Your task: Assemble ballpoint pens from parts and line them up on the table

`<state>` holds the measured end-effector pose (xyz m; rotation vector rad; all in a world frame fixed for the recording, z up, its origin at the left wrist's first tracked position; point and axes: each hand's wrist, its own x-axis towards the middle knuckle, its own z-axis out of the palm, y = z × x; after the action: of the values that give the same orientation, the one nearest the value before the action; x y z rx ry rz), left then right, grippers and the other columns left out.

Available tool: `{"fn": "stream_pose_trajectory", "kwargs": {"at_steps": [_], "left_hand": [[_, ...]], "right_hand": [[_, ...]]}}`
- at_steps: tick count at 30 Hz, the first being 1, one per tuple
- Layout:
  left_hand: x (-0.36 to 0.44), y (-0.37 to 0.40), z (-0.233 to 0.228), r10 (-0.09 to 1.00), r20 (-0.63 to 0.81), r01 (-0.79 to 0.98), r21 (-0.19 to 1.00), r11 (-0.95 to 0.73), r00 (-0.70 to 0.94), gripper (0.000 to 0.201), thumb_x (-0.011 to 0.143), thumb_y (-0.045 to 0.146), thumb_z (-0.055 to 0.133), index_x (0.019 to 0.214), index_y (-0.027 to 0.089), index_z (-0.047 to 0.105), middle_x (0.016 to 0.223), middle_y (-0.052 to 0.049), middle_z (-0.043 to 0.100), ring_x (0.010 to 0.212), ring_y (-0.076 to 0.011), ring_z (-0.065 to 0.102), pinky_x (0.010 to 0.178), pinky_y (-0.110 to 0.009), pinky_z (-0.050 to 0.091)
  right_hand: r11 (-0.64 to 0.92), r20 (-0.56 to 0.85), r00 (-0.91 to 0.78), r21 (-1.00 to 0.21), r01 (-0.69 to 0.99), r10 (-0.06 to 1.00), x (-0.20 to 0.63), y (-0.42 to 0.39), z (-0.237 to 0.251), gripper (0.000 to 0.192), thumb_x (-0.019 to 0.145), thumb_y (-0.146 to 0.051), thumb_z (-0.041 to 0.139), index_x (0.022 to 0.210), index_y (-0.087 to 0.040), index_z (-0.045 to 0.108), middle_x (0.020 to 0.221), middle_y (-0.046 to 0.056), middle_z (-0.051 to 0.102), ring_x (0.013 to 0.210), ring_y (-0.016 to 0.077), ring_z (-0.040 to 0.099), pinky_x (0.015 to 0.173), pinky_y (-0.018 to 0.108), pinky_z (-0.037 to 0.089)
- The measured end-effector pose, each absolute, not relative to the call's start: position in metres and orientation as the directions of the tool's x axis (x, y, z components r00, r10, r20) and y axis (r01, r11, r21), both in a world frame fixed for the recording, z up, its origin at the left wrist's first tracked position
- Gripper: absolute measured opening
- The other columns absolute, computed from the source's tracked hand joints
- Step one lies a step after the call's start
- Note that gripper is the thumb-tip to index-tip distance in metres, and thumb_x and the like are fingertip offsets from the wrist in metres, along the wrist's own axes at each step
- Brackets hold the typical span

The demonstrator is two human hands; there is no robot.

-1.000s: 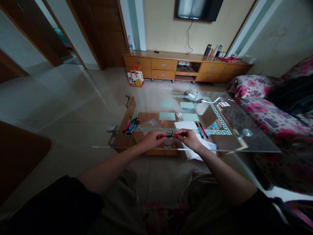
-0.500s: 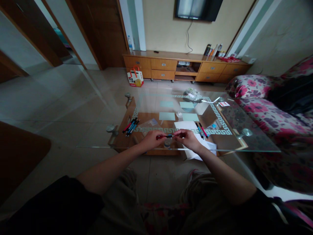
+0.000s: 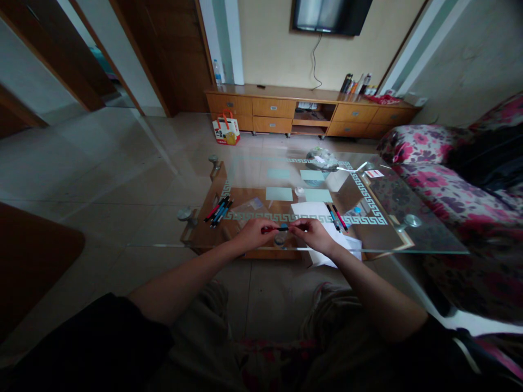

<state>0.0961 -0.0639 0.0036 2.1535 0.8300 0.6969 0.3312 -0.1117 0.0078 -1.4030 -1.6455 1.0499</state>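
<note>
My left hand (image 3: 255, 233) pinches the red end of a red-and-black pen (image 3: 281, 229), held level just above the front edge of the glass table. At the pen's black end, the thumb and fingers of my right hand (image 3: 312, 234) are closed, hiding its tip. To the left on the glass lies a bundle of several pens (image 3: 219, 211) in red, blue and black. Right of my hands are a few more pens (image 3: 336, 218), partly over white paper (image 3: 312, 209).
The glass table (image 3: 433, 239) has metal supports, one at its right corner (image 3: 411, 220). A plastic bag (image 3: 322, 158) sits near its far edge beside a red-and-white card (image 3: 374, 173). Beyond stand a wooden TV cabinet (image 3: 272, 106) and a paper bag (image 3: 226, 130). A flowered sofa (image 3: 433, 190) is at right.
My right fingers have come slightly closer to the left hand along the pen. A thin light-coloured part that showed between the black section and those fingers is now out of sight.
</note>
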Motion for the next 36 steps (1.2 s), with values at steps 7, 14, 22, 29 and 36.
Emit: {"fn": "stream_pose_trajectory", "kwargs": {"at_steps": [7,14,22,29,36], "left_hand": [[0.0956,-0.0646,0.0042,0.721,0.212,0.344,0.768,-0.541,0.660,0.022,0.088,0.030,0.064,0.102,0.017,0.075,0.096,-0.006,0.075,0.083,-0.0159,0.067,0.074,-0.025,0.049],[0.0945,-0.0644,0.0040,0.694,0.218,0.334,0.754,-0.566,0.686,0.023,0.088,0.029,0.063,0.105,0.019,0.075,0.096,-0.005,0.075,0.083,-0.0160,0.067,0.075,-0.025,0.048],[0.0959,-0.0638,0.0041,0.727,0.217,0.349,0.765,-0.542,0.652,0.022,0.089,0.030,0.062,0.101,0.018,0.076,0.094,-0.005,0.075,0.082,-0.0161,0.066,0.073,-0.025,0.048],[0.0951,-0.0648,0.0066,0.728,0.203,0.355,0.768,-0.533,0.655,0.023,0.088,0.030,0.063,0.103,0.017,0.076,0.094,-0.006,0.075,0.082,-0.0159,0.067,0.073,-0.025,0.049],[0.0955,-0.0648,0.0065,0.713,0.211,0.344,0.763,-0.548,0.668,0.023,0.088,0.031,0.063,0.102,0.018,0.075,0.095,-0.006,0.075,0.082,-0.0159,0.067,0.074,-0.025,0.049]], "right_hand": [[0.113,0.008,-0.199,-0.844,0.525,0.980,0.3304,-0.1153,0.0151,0.037,0.090,-0.049,0.055,0.082,-0.016,0.071,0.067,0.000,0.064,0.061,0.0134,0.052,0.058,0.025,0.039],[0.070,-0.062,-0.202,-0.807,0.586,0.977,0.3295,-0.1193,0.0161,0.051,0.094,-0.058,0.045,0.078,-0.017,0.071,0.060,-0.001,0.058,0.055,0.0130,0.049,0.054,0.025,0.035],[0.070,-0.033,-0.171,-0.823,0.563,0.985,0.3312,-0.1175,0.0106,0.031,0.092,-0.046,0.054,0.096,-0.019,0.067,0.078,0.001,0.067,0.066,0.0141,0.057,0.062,0.025,0.043],[0.185,0.087,-0.187,-0.774,0.606,0.978,0.3309,-0.1152,0.0075,0.018,0.089,-0.036,0.057,0.089,-0.019,0.066,0.088,0.003,0.064,0.074,0.0151,0.058,0.069,0.027,0.045],[0.250,0.097,-0.280,-0.772,0.584,0.955,0.3321,-0.1158,0.0104,0.042,0.098,-0.044,0.044,0.073,-0.019,0.065,0.079,0.003,0.060,0.076,0.0160,0.056,0.073,0.028,0.043]]}}
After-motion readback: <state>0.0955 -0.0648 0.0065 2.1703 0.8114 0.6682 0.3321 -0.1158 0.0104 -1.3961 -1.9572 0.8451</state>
